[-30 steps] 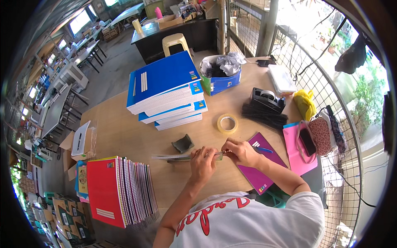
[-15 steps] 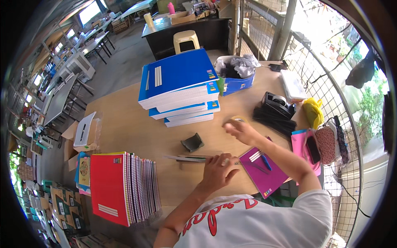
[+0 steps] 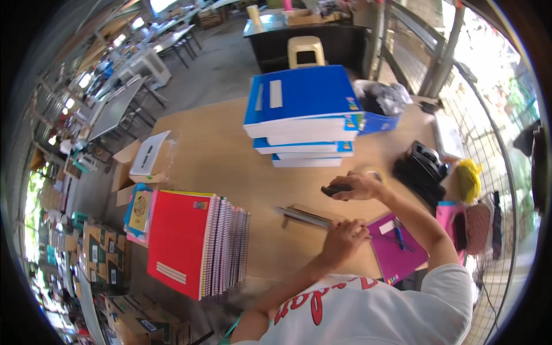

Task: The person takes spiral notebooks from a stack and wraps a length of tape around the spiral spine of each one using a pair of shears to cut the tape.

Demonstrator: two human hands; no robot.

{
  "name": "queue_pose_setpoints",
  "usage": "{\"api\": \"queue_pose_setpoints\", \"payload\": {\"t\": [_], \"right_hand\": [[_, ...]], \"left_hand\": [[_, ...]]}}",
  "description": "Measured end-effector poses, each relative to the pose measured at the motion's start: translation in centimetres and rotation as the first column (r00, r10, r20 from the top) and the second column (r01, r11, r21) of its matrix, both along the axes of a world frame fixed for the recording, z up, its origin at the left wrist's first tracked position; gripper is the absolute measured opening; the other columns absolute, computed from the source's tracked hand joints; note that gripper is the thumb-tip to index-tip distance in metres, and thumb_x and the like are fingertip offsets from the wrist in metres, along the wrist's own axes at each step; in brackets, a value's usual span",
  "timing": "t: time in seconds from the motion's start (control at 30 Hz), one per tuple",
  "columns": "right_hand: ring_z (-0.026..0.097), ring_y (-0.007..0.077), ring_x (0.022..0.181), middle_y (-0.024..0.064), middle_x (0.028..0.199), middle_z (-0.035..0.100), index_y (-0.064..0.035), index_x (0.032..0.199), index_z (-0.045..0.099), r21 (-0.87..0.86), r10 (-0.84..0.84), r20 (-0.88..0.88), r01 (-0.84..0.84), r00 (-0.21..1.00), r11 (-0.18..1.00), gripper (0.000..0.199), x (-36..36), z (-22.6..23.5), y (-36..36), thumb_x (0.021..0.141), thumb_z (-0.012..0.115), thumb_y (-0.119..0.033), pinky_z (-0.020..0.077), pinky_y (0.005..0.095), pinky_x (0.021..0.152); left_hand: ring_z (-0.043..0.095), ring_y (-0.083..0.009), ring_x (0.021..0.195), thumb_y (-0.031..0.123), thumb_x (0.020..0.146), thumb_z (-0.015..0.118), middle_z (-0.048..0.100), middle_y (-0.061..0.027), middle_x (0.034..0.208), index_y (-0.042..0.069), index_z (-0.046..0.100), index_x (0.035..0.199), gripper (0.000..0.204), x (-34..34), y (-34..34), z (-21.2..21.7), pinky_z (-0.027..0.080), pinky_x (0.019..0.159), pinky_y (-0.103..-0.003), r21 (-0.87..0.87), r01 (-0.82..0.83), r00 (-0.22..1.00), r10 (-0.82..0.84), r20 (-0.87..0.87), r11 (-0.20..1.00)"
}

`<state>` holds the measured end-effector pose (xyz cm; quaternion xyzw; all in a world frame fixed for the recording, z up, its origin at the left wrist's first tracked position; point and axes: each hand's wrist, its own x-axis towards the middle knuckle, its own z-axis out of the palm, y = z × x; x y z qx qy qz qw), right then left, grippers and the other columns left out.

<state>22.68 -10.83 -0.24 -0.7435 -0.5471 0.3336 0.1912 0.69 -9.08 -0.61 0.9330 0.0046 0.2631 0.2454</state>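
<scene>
My right hand (image 3: 363, 187) is closed around a small dark curved piece (image 3: 335, 189), held above the table in front of the blue stack. Fingers bent, my left hand (image 3: 343, 241) covers the near ends of several long, thin, ruler-like strips (image 3: 310, 216) lying on the tabletop. Its grip looks closed on them, though the fingertips are partly hidden. Right of that hand lies a purple notebook (image 3: 397, 261) with a blue pen (image 3: 399, 237) on it. A roll of tape (image 3: 376, 172) is just behind my right hand.
Blue notebooks (image 3: 305, 95) are stacked at the back. Red spiral notebooks (image 3: 181, 236) stand near left, by an open carton (image 3: 129, 172). To the right are a black tape dispenser (image 3: 428, 158), black strips (image 3: 411, 178), a yellow bundle (image 3: 468, 179) and a wire-mesh barrier (image 3: 489, 144).
My right hand has picked up the dark curved piece that lay on the table. The strips under my left hand now slant more. The whole view has shifted, moving the scene rightward.
</scene>
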Motion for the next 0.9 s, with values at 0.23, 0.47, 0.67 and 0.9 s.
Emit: {"api": "queue_pose_setpoints", "payload": {"t": [0.23, 0.47, 0.67, 0.9], "right_hand": [[0.059, 0.0296, 0.105, 0.0197, 0.109, 0.065, -0.0062, 0.122, 0.069, 0.224, 0.162, -0.589, -0.032, 0.792, 0.974, 0.054, 1.0, 0.1, -12.1, 0.089, 0.061, -0.049, 0.0448, 0.0389, 0.091], [0.059, 0.0314, 0.103, 0.0227, 0.115, 0.065, -0.0035, 0.12, 0.07, 0.171, 0.191, -0.392, -0.132, 0.9, 0.976, 0.06, 0.2, 1.8, -12.2, 0.084, 0.064, -0.051, 0.0444, 0.0383, 0.091], [0.061, 0.0305, 0.098, 0.019, 0.103, 0.07, -0.0095, 0.118, 0.073, 0.176, 0.114, 0.035, -0.118, 0.993, 0.977, 0.055, -0.5, 1.4, -11.7, 0.085, 0.065, -0.053, 0.0469, 0.0373, 0.088], [0.062, 0.0272, 0.097, 0.0166, 0.106, 0.069, 0.004, 0.118, 0.069, 0.224, 0.127, -0.535, -0.004, 0.836, 0.974, 0.062, -1.4, 2.3, -11.1, 0.089, 0.061, -0.05, 0.0471, 0.0359, 0.089]], "left_hand": [[0.06, -0.0212, 0.09, 0.031, 0.083, 0.073, 0.063, 0.0027, 0.095, 0.019, 0.066, 0.094, 0.017, -1.0, 2.3, 0.4, 0.032, 0.091, -0.044, 0.107, -0.116, 0.993, 0.119, -0.019, 0.988], [0.058, -0.0208, 0.087, 0.029, 0.081, 0.075, 0.062, 0.003, 0.087, 0.017, 0.065, 0.087, 0.017, -0.4, 2.2, 0.9, 0.033, 0.088, -0.043, 0.156, -0.077, 0.997, 0.079, -0.005, 0.985], [0.059, -0.0209, 0.089, 0.03, 0.079, 0.078, 0.063, 0.0027, 0.091, 0.016, 0.062, 0.098, 0.029, -0.4, 2.9, 0.2, 0.034, 0.086, -0.042, 0.1, -0.033, 0.999, 0.036, -0.028, 0.994], [0.058, -0.0259, 0.104, 0.039, 0.081, 0.078, 0.058, -0.0078, 0.117, 0.009, 0.048, 0.124, 0.06, -0.3, 3.4, 0.4, 0.035, 0.086, -0.043, 0.057, 0.011, 0.998, -0.014, 0.057, 0.998]]}}
